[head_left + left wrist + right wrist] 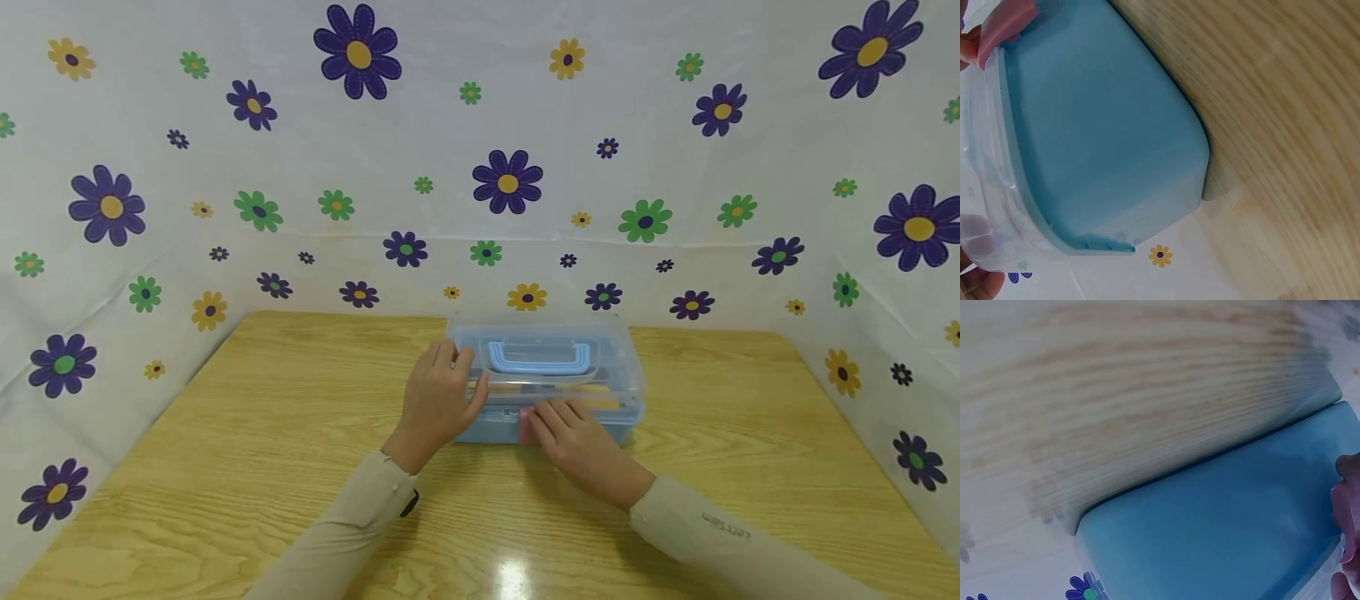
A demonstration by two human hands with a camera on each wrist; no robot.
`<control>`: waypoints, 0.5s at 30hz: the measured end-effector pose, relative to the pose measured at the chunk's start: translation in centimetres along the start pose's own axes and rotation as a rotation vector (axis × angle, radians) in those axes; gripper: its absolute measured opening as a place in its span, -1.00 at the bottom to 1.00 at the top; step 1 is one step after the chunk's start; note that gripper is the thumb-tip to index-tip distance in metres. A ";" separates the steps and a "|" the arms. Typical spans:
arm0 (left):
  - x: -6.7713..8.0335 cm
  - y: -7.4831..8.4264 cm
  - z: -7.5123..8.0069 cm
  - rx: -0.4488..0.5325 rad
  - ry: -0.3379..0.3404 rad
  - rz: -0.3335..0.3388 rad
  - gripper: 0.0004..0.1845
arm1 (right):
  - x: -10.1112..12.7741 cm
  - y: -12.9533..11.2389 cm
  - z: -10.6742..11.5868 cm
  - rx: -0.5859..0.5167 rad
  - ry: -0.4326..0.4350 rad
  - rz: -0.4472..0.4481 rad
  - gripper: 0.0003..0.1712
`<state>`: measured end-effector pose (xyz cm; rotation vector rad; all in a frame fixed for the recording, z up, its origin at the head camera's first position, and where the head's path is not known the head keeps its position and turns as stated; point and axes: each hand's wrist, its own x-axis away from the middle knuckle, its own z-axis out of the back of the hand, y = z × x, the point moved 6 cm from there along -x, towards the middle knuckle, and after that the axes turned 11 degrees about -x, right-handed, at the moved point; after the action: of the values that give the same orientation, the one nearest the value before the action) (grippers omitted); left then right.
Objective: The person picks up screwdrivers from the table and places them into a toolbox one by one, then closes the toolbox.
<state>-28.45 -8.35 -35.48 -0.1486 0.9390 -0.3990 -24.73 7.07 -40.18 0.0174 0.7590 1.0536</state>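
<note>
A light-blue plastic storage box (491,431) with a clear lid (618,354) stands on the table. A blue carrying handle (540,367) lies on top of the lid. My left hand (437,402) holds the lid's left end, with its fingers bent over the edge and its thumb towards the front. In the left wrist view some fingertips (984,284) show at the lid's corner. At the front middle, my right hand (581,450) pinches the pink latch (1346,515). The latch (1007,25) stands out from the box wall. Long yellowish items show dimly through the lid.
The box stands near the back edge of the wood-grain table (315,400). A white cloth (405,142) printed with purple, green and yellow flowers hangs behind the table and along both sides.
</note>
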 end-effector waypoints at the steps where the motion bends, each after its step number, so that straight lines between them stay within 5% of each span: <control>1: 0.0 0.0 0.0 -0.001 0.000 0.001 -0.72 | 0.0 0.0 0.0 0.001 -0.006 -0.002 -0.35; 15: -0.1 0.0 -0.2 -0.001 0.011 0.003 -0.74 | -0.4 0.0 -0.2 0.015 -0.060 0.013 -0.31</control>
<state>-28.66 -8.36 -35.55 -0.1461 0.9500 -0.3966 -24.89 6.70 -40.11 0.0665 0.7135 1.0555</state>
